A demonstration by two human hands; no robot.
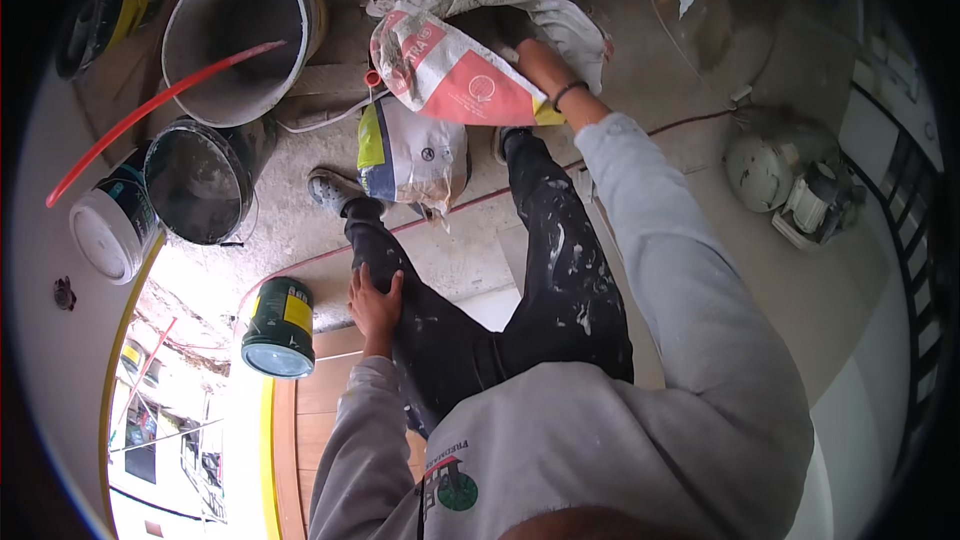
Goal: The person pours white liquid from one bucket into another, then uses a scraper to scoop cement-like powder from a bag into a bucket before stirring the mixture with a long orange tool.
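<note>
My right hand (542, 68) reaches down into the open mouth of a red and white paper sack (450, 70), whose top is crumpled and dusty. The fingers are hidden inside the sack, so what they hold does not show. My left hand (375, 310) rests on my left thigh with its fingers spread, holding nothing. Between my feet, just below the red and white sack, is a smaller white, blue and lime-green bag (415, 155) with a torn lower end.
At left stand a large dusty bucket (215, 10) with a red tube (165, 95) across it, a black bucket (200, 190), a white-lidded bucket (105, 235) and a green pail (280, 330). A compressor-like machine (790, 180) sits at right. A red hose (480, 200) crosses the floor.
</note>
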